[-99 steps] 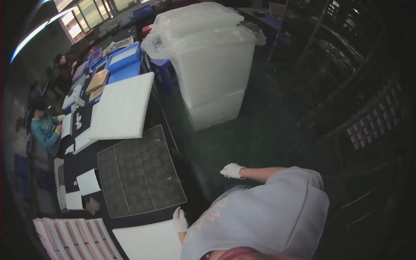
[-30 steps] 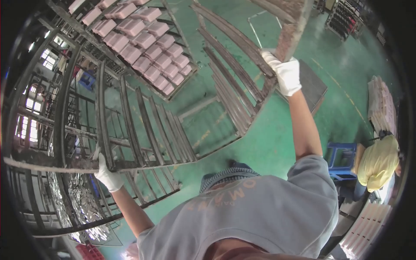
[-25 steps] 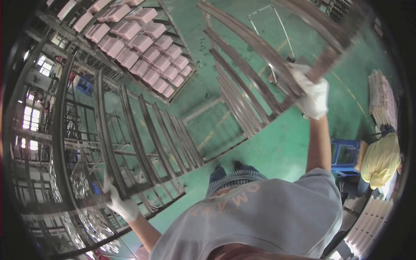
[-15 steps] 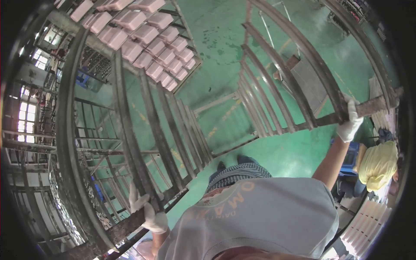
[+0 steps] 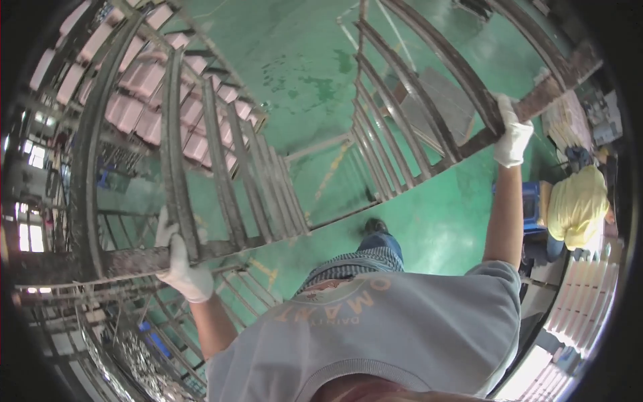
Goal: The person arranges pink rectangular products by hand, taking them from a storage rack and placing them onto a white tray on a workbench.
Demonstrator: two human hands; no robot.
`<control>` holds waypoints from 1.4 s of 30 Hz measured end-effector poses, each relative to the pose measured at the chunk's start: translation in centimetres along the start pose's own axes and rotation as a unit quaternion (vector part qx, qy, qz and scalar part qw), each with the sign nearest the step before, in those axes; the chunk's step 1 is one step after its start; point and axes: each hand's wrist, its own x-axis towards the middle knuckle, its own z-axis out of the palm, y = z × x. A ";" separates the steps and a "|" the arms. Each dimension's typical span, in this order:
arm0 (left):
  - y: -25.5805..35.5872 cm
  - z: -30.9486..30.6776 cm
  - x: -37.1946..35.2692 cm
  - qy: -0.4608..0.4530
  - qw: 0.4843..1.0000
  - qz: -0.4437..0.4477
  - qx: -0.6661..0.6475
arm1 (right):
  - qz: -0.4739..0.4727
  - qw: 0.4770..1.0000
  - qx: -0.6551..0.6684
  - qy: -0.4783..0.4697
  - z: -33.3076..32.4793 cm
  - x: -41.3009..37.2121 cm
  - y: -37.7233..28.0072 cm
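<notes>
Two near edges of a metal rack [image 5: 429, 175] are held: the left hand [image 5: 186, 273] clamps the left, the right hand [image 5: 512, 139] the right, wide apart. The rack stands on green floor [image 5: 455, 201].

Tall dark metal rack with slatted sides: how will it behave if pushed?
The tall dark metal rack probably moves as one stiff piece, its many rails joined to long bars. Likely light for its bulk: green floor shows between the rails. Its dull, rough-looking surface shouldn't slip much under the white-gloved left hand and right hand.
</notes>
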 end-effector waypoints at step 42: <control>8.7 27.0 1.6 0.237 0.964 -0.077 0.093 | -0.059 0.987 0.131 0.073 18.7 21.8 26.3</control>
